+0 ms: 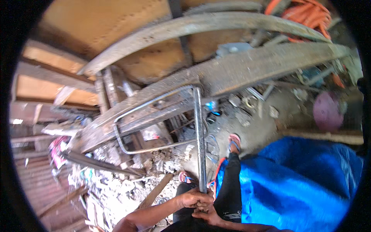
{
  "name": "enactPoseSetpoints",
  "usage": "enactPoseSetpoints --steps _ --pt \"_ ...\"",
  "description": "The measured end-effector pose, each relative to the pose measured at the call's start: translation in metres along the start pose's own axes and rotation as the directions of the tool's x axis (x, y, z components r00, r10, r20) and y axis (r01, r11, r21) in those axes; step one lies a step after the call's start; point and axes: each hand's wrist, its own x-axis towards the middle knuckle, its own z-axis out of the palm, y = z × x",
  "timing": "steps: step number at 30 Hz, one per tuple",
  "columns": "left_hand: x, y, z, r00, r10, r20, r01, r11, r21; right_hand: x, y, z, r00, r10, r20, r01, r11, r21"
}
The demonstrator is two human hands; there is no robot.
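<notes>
My left hand (pixel 195 198) is closed around the near end of a straight metal pipe (pixel 199 143). Just below it, my right hand (pixel 208 214) wraps the same end, the two hands touching. The pipe stands out away from my body and meets a bent metal tube frame (pixel 119 135) at its far end. Roughly rectangular with rounded corners, this frame extends to the left of the pipe. Its far side lies over or against a thick wooden beam (pixel 266 67); whether they touch I cannot tell. My fingers hide the pipe's lowest part.
A blue tarp (pixel 290 185) spreads at my right. Rubble and wood scraps (pixel 116 181) cover the ground at left. Beyond the beam are a curved plank (pixel 216 20) and an orange coil (pixel 309 17). A purple rounded object (pixel 327 111) sits far right. My sandalled feet stand between.
</notes>
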Motion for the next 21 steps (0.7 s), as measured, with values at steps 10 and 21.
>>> enactPoseSetpoints --steps 10,21 --pt "0.006 -0.026 0.024 0.778 0.418 -0.470 -0.280 0.899 0.337 0.003 0.005 -0.005 0.946 0.304 0.107 -0.317 0.940 0.129" --pt "-0.013 -0.062 0.053 0.816 0.446 -0.366 -0.137 0.766 0.628 -0.055 0.020 0.005 0.945 0.327 -0.016 -0.318 0.930 0.184"
